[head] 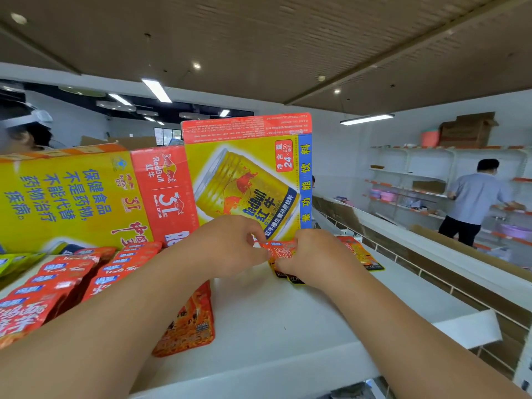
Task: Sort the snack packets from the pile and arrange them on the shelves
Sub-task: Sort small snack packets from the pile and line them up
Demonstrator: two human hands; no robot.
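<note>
On the white shelf top (288,318), right in front of the yellow-and-red cardboard drinks carton (244,174), you hold a small stack of red-orange foil snack packets (280,253) with yellow-black lower edges. Your left hand (230,246) pinches the stack's upper left corner between thumb and forefinger. Your right hand (313,259) has its fingers curled over the right side, gripping it. Can't tell whether the stack's lower edges touch the shelf or sit just above it.

Risks:
- **Stack:** the lower edges fan apart, so a loose pinch probably lets the inner packets slide out and fall flat.
- **Loose packet:** one similar orange foil packet (359,254) lies just beside your right hand near the shelf's right edge. A bump from your wrist could push it over that edge.
- **Left forearm:** it crosses over a flat orange printed packet (190,321) and runs close beside the upright rows of red foil packets (86,272). A sideways sweep would likely topple those rows like dominoes, or drag the flat packet off the front lip.
- **Carton:** its flap stands upright just behind your knuckles. Shove the stack hard against it and it could tip backward.
- **Sort error:** the red rows are close in colour to your stack, so keep it apart from them.
</note>
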